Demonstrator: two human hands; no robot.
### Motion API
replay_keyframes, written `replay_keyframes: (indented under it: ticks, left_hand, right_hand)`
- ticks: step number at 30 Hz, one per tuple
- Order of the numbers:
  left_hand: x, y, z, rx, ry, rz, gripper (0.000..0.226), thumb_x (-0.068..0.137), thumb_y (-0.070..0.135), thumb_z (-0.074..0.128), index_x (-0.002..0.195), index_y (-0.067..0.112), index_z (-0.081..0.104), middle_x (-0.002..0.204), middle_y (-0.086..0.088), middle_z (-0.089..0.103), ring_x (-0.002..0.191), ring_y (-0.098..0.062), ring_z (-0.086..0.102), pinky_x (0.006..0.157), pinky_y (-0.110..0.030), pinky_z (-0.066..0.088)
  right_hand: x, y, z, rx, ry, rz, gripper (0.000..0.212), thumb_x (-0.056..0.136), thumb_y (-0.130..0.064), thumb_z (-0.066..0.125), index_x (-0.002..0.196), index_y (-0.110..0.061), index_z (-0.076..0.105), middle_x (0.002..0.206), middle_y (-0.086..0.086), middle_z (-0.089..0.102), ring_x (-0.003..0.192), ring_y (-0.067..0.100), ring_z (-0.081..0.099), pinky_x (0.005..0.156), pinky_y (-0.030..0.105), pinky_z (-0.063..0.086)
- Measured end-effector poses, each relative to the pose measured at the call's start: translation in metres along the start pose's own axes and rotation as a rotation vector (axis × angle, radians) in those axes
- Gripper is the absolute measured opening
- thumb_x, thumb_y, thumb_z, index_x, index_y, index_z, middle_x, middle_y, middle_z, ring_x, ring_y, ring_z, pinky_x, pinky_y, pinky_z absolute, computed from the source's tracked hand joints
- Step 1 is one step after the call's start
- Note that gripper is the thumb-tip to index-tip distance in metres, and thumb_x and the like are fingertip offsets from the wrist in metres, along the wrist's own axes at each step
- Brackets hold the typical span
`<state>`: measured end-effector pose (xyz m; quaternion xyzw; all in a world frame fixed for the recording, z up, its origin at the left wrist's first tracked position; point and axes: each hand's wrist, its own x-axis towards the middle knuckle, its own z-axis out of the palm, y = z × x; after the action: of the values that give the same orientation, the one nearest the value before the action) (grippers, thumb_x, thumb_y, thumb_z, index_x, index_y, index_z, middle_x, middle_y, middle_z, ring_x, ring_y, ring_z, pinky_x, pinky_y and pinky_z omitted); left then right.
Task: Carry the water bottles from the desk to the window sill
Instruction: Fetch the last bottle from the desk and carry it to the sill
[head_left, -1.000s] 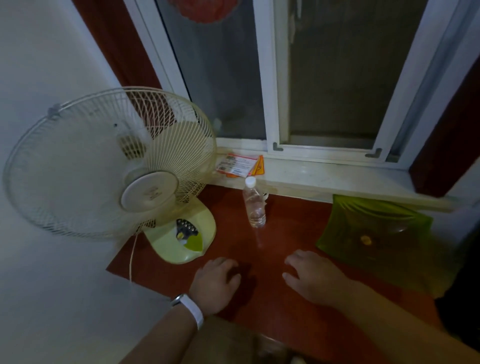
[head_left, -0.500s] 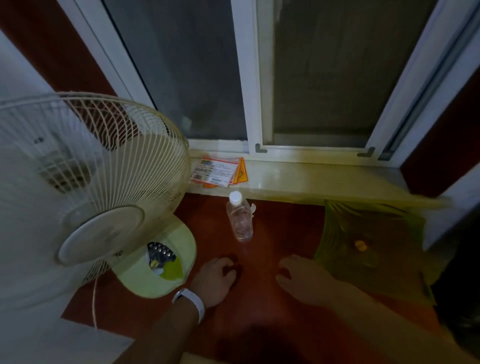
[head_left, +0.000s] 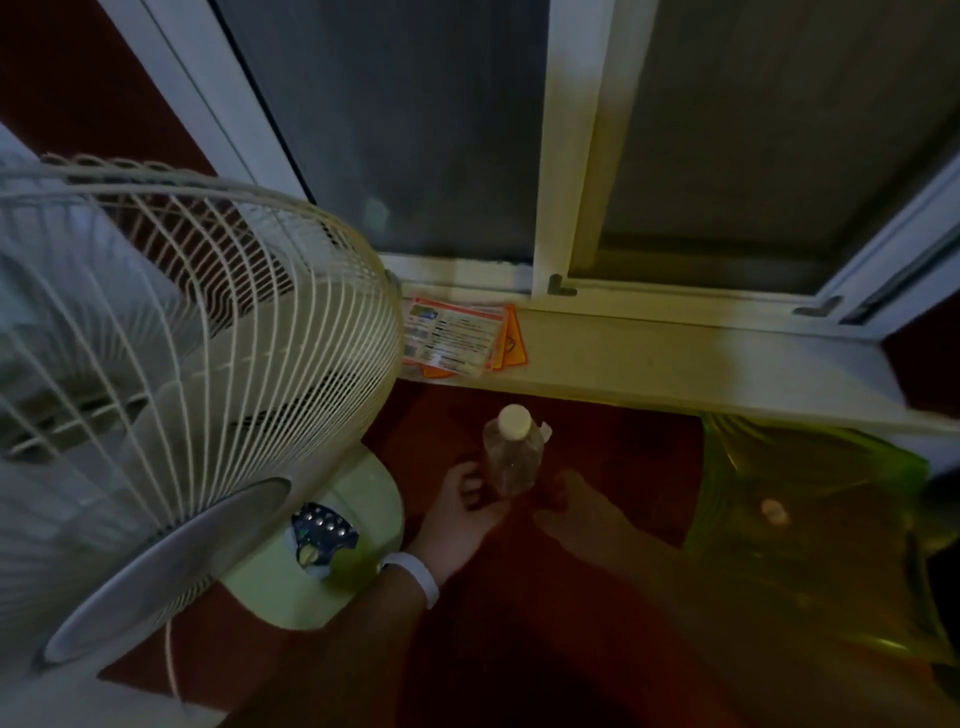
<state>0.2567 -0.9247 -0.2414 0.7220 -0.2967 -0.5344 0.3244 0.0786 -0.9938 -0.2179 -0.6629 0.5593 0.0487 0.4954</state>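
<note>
Both hands (head_left: 457, 514) nearer unlabelled bottle (head_left: 511, 452)

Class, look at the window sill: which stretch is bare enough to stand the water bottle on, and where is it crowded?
The window sill is bare from the orange-edged cards rightward to the dark red wall. Its left end is crowded: the cards lie there, with the fan cage overhanging. The water bottle stands on the desk just below.

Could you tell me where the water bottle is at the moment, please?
In the head view, the water bottle stands upright on the red desk, just below the window sill, between the left hand and right hand.
</note>
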Motion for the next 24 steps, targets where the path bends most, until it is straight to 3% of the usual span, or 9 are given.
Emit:
replay_keyframes:
  ticks: [3,5,10,14,16,21,24]
  left_hand:
    - [0.006,0.005,0.002,-0.002,-0.023,0.086,0.078,0.069,0.037,0.084,0.136,0.031,0.044,0.133,0.004,0.058,0.124,-0.013,0.057,0.105,-0.042,0.05]
    - [0.01,0.012,0.002,0.005,-0.036,0.153,0.077,0.073,0.028,0.085,0.137,0.035,0.043,0.134,0.008,0.059,0.126,-0.009,0.057,0.104,-0.035,0.05]
    - [0.021,0.019,0.003,0.047,-0.021,0.256,0.091,0.071,0.037,0.087,0.146,0.038,0.037,0.145,0.009,0.052,0.135,-0.01,0.049,0.108,-0.045,0.047]
    - [0.022,0.024,0.005,0.052,-0.024,0.28,0.069,0.078,0.019,0.082,0.121,0.061,0.051,0.131,0.018,0.062,0.125,-0.001,0.056,0.103,-0.029,0.049]
    - [0.02,0.027,0.006,0.037,-0.025,0.289,0.068,0.078,0.017,0.083,0.115,0.064,0.052,0.126,0.022,0.063,0.122,0.001,0.057,0.097,-0.022,0.05]
    - [0.005,0.033,0.005,0.036,0.002,0.271,0.061,0.077,0.021,0.083,0.117,0.056,0.054,0.114,0.033,0.066,0.113,0.012,0.058,0.087,-0.008,0.049]
    - [-0.008,0.036,0.006,0.027,0.012,0.294,0.064,0.076,0.022,0.084,0.126,0.047,0.054,0.116,0.026,0.067,0.112,0.009,0.059,0.084,-0.009,0.049]
  right_hand:
    - [0.032,0.018,0.013,0.027,0.005,-0.065,0.047,0.072,-0.051,0.065,0.107,-0.018,0.061,0.095,-0.002,0.069,0.075,0.011,0.067,0.065,0.043,0.059]
    - [0.059,0.039,0.024,0.065,-0.016,-0.085,0.056,0.071,-0.059,0.066,0.11,-0.018,0.062,0.095,-0.001,0.069,0.073,0.011,0.067,0.063,0.04,0.06]
    - [0.045,0.0,0.012,0.113,-0.001,-0.115,0.029,0.077,-0.047,0.061,0.094,-0.025,0.068,0.084,0.001,0.073,0.073,0.019,0.071,0.065,0.045,0.058]
    - [0.041,-0.009,0.008,0.101,-0.009,-0.156,0.017,0.089,-0.027,0.063,0.102,-0.017,0.068,0.091,0.003,0.072,0.082,0.024,0.07,0.071,0.043,0.057]
    - [0.041,-0.01,0.008,0.102,-0.007,-0.173,0.021,0.092,-0.029,0.062,0.108,-0.018,0.067,0.097,0.001,0.072,0.087,0.019,0.07,0.076,0.039,0.057]
    - [0.031,-0.009,0.002,0.107,-0.038,-0.116,0.036,0.08,-0.048,0.063,0.108,-0.025,0.066,0.094,-0.004,0.073,0.082,0.012,0.071,0.074,0.037,0.059]
    - [0.028,0.001,0.002,0.132,-0.091,-0.147,0.031,0.077,-0.05,0.063,0.099,-0.028,0.069,0.091,-0.002,0.074,0.082,0.019,0.072,0.079,0.05,0.059]
